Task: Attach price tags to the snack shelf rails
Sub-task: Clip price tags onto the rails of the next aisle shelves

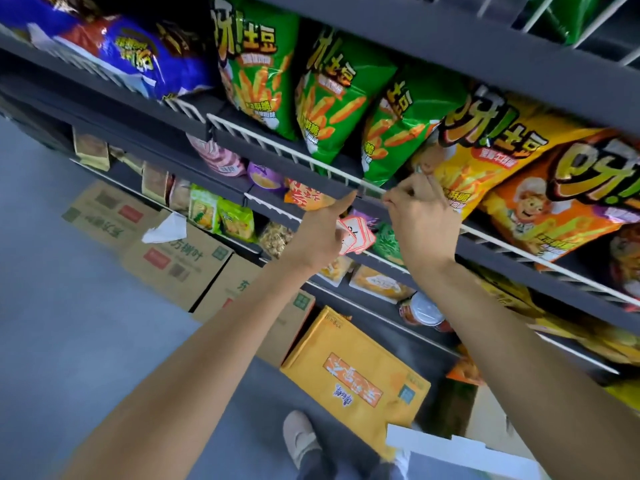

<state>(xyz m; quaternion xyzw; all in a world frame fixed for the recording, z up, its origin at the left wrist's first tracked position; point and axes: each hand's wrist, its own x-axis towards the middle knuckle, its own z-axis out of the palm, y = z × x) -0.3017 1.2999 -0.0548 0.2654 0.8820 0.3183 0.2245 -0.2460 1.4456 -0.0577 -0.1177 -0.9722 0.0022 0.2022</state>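
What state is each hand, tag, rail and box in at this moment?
left hand: holds a stack of price tags, index finger pointing at the rail
price tags: red and white, bunched in the left hand
right hand: fingers pinched at the rail
wire rail: white, no tag visible on it
yellow box: closed, on the floor

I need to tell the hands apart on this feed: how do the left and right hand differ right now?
The left hand holds a small stack of red-and-white paper price tags, its index finger pointing up at the white wire shelf rail; the right hand carries no stack. The right hand's fingers are curled, pinching at the rail; the left's finger merely reaches it. Both are raised to that same rail below the green snack bags.
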